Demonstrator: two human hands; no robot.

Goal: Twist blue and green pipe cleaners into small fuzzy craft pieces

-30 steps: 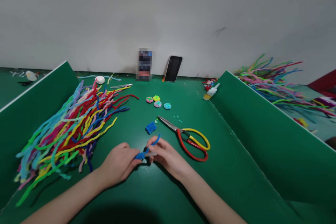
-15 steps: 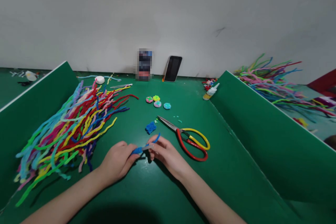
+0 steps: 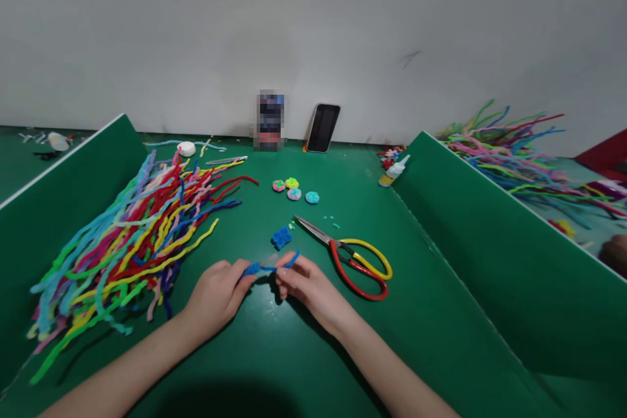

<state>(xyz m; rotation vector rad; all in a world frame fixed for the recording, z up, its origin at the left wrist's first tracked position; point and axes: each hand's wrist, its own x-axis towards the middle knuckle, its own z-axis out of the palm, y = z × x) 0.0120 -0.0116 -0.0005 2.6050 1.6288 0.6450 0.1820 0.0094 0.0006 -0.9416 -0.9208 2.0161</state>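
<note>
“Holding up all these things, what is seen?”

“A big green desk (image 3: 431,313).”

“And what is next in size?”

“A pile of fuzzy stems (image 3: 147,228) in many colours is spread on the left side. Past the right hand, big scissors (image 3: 336,245) with red and yellow handles are left lying, not touched.”

“What is held by the hands?”

“A blue coil (image 3: 252,268) is gripped by the thumb and fingers of the left hand (image 3: 218,290). The blue stem (image 3: 268,268) that runs out of it is pinched near its free end by the right hand (image 3: 311,290). Both are held just above the desk, near the middle.”

“What has just been changed?”

“The left hand has been lifted a bit. The pale strip (image 3: 269,260) by the coil was pointed at the right fingers half a second ago; now it is tipped up, blurred, and the stem is pulled straight under it.”

“What is meant by that?”

“It seems the stem is being wound around the strip, with a turn being made now.”

“And the little things?”

“Not moved. A blue fuzzy piece (image 3: 281,238) is left just beyond the hands, and four small round pieces (image 3: 294,194) are set farther back.”
</note>
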